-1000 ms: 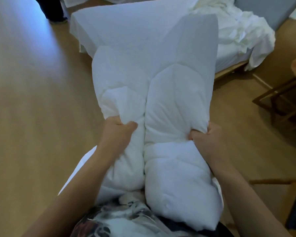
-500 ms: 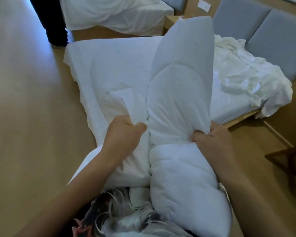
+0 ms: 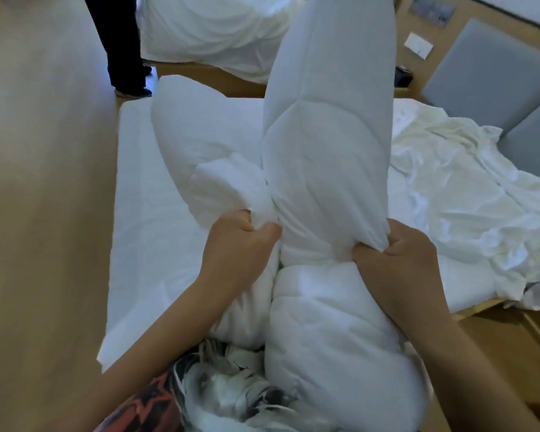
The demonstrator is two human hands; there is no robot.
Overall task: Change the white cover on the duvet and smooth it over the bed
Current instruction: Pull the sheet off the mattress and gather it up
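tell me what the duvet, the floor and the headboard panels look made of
Duvet: matte white shell over soft filling, likely cotton or polyester; stitched quilt lines show and it puffs around the squeeze. Floor: wood or wood-look laminate, low sheen; light streaks across it. Headboard panels: grey padded upholstery, cloth or faux leather; too blurred to tell.

Readable text: I find none in this view.
Wall plate (image 3: 419, 45): white, and it looks blank to me.
Dark panel (image 3: 432, 9): the marks are too blurred for me to read.
Shirt print (image 3: 175, 397): pattern only, I see no legible letters.
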